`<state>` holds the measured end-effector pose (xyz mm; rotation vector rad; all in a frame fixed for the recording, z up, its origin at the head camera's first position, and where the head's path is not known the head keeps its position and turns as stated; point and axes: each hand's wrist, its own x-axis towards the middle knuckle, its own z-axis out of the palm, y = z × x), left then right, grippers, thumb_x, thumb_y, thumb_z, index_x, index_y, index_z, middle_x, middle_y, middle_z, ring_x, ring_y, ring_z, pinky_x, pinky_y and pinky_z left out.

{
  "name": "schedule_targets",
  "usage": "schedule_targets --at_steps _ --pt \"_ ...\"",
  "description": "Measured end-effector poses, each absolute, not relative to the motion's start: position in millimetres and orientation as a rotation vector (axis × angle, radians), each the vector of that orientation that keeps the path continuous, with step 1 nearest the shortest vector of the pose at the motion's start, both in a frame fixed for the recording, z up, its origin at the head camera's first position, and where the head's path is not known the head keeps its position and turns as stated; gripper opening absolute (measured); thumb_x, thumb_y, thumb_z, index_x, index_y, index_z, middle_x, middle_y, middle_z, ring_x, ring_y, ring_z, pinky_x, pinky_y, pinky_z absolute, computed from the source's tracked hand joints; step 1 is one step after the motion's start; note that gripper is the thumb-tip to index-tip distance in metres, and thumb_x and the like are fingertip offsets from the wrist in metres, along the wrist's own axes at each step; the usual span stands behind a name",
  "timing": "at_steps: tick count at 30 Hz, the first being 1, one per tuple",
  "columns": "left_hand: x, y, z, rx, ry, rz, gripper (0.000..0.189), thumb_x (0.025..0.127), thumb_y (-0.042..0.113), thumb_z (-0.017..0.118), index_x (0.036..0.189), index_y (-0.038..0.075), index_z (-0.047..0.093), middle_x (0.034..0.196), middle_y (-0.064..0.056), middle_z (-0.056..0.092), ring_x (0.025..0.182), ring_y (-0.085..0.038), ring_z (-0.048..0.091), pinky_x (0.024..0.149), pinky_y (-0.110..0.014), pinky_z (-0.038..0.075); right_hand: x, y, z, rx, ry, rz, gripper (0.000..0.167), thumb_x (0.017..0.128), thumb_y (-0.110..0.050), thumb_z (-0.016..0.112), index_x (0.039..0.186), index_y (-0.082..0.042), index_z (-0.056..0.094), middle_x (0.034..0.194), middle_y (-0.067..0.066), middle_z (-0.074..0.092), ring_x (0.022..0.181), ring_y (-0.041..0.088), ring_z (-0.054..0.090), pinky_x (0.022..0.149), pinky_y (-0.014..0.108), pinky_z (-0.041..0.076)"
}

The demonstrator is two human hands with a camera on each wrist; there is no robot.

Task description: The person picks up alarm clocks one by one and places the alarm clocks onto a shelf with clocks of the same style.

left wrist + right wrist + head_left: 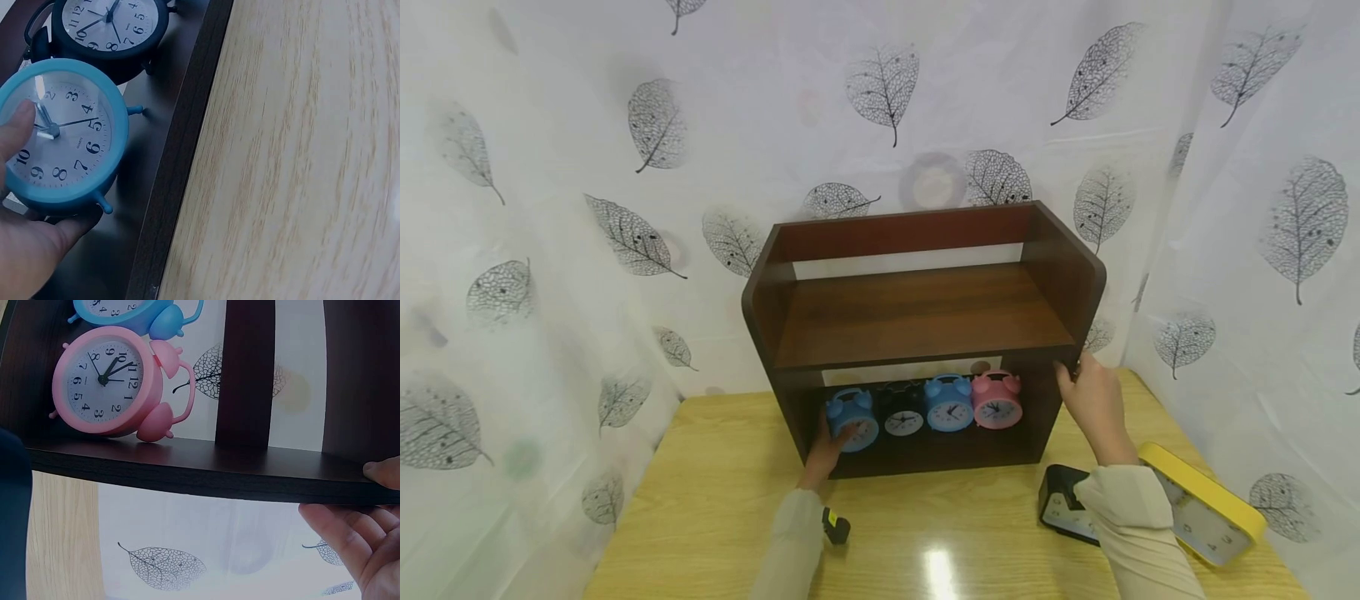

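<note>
A dark brown wooden shelf (925, 312) stands on the table, with a row of twin-bell alarm clocks on its lower level. My left hand (825, 450) grips the leftmost blue alarm clock (115, 125), thumb over its dial and fingers around its side. Beside that one sits a black alarm clock (902, 410), then a second blue alarm clock (950, 403) and a pink alarm clock (103, 381) at the right end. My right hand (1093, 400) holds the shelf's right side panel, its thumb inside and its fingers (340, 534) along the outer face.
Right of the shelf, a black rectangular clock (1063, 508) and a yellow-framed clock (1206, 508) lie on the wooden table (940, 517), partly behind my right sleeve. A small black object (836, 527) shows by my left wrist. A leaf-patterned curtain (880, 150) hangs behind.
</note>
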<state>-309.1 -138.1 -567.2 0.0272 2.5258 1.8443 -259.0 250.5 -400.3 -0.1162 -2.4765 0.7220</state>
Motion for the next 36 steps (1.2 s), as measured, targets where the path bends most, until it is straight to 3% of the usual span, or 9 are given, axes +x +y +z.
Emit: schedule_targets --at_steps 7,12,18,25,36 --pt "-307.8 -138.3 -566.1 0.016 2.509 1.85 0.091 0.092 0.031 0.059 0.149 0.004 -0.008 0.155 -0.028 -0.001 0.142 -0.047 0.007 0.113 -0.059 0.011 -259.4 250.6 -400.9 -0.115 -2.473 0.714 0.025 0.088 -0.015 0.057 0.086 0.01 0.054 0.072 0.031 0.062 0.067 0.05 0.058 0.058 0.055 0.042" --pt "-299.9 -134.7 -567.1 -0.056 2.624 1.789 0.085 0.093 0.034 0.056 0.15 0.002 0.001 0.154 -0.029 0.01 0.14 -0.047 0.016 0.112 -0.059 0.017 -259.2 250.5 -401.2 -0.114 -2.476 0.71 0.025 0.088 -0.015 0.057 0.086 0.01 0.054 0.074 0.031 0.062 0.067 0.05 0.058 0.059 0.055 0.042" --pt "-290.7 -130.1 -570.1 -0.051 2.82 1.711 0.07 0.096 0.023 0.053 0.147 -0.005 0.014 0.148 -0.032 0.026 0.133 -0.048 0.031 0.107 -0.058 0.028 -259.5 250.8 -401.6 -0.111 -2.47 0.712 0.024 0.088 -0.014 0.058 0.087 0.01 0.054 0.073 0.031 0.062 0.066 0.049 0.058 0.058 0.055 0.042" --pt "-290.6 -132.7 -570.1 -0.076 2.778 1.621 0.064 0.1 0.023 0.042 0.147 -0.007 0.011 0.15 -0.032 0.019 0.137 -0.048 0.023 0.11 -0.057 0.023 -259.9 250.5 -401.6 -0.103 -2.457 0.707 0.023 0.088 -0.014 0.058 0.085 0.008 0.054 0.07 0.029 0.062 0.063 0.047 0.057 0.056 0.054 0.041" --pt "-292.9 -129.8 -571.7 -0.048 2.827 1.672 0.062 0.099 0.019 0.044 0.145 -0.009 0.014 0.147 -0.034 0.025 0.135 -0.048 0.028 0.109 -0.057 0.026 -258.7 250.7 -400.6 -0.126 -2.494 0.711 0.024 0.089 -0.015 0.056 0.088 0.009 0.054 0.075 0.031 0.062 0.068 0.049 0.057 0.059 0.055 0.042"
